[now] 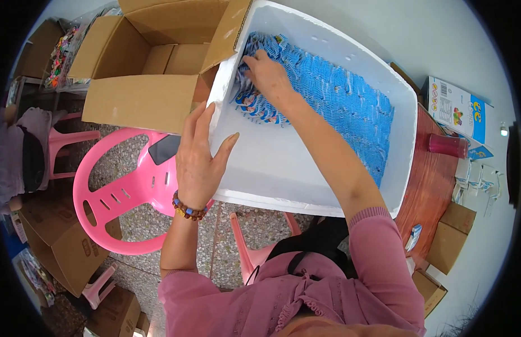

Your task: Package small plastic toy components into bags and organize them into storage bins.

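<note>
A big white foam box (403,168) lies in front of me. Rows of small blue-and-white packets (339,95) fill its far and right part, packed closely side by side. My right hand (270,81) reaches over the packets at the box's far left corner. Its fingers are apart and touch the packets there; some fingertips are blurred. My left hand (197,154), with a bead bracelet (188,208) at the wrist, rests at the left rim of the box. Its fingers are stretched, the thumb apart, and nothing is held in it.
An open cardboard box (139,101) adjoins the foam box on the left. Below it stands a pink plastic chair (117,194) with a dark phone (164,149) on it. On the right, a reddish wooden table (420,191) holds cartons and a pink cup (447,146). Another person (33,151) sits far left.
</note>
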The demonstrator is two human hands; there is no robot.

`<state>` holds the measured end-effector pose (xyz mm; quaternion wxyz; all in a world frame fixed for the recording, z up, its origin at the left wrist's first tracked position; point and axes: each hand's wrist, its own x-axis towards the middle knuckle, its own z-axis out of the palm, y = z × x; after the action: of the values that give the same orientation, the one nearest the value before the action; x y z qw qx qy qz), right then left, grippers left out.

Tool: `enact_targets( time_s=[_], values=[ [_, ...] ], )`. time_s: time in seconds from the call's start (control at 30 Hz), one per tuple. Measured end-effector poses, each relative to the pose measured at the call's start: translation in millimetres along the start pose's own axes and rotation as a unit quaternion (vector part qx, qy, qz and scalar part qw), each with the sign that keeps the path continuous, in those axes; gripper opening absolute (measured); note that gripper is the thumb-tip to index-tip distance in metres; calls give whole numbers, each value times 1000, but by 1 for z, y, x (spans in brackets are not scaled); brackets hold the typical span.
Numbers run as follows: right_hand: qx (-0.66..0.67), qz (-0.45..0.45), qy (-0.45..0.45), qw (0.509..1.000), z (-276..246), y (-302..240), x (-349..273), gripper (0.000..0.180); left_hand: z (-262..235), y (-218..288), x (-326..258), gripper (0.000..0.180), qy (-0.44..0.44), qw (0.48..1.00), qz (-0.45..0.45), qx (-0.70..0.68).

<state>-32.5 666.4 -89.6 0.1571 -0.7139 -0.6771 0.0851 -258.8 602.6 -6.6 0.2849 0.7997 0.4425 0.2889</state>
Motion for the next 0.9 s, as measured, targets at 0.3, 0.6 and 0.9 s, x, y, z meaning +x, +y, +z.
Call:
enact_targets(
  time_s=[0.3, 0.6, 0.9],
  values=[
    [11, -40, 38, 998, 3, 12, 3, 35, -1, 0, 1, 55, -2, 1000, -3, -6],
    [-87, -116, -39, 989, 3, -41, -49, 15, -2, 0, 1, 50, -5, 998, -25, -51],
    [-317, -207, -127, 917, 42, -23, -57, 20, -3, -2, -1, 49, -2, 999, -18, -31]
  ],
)
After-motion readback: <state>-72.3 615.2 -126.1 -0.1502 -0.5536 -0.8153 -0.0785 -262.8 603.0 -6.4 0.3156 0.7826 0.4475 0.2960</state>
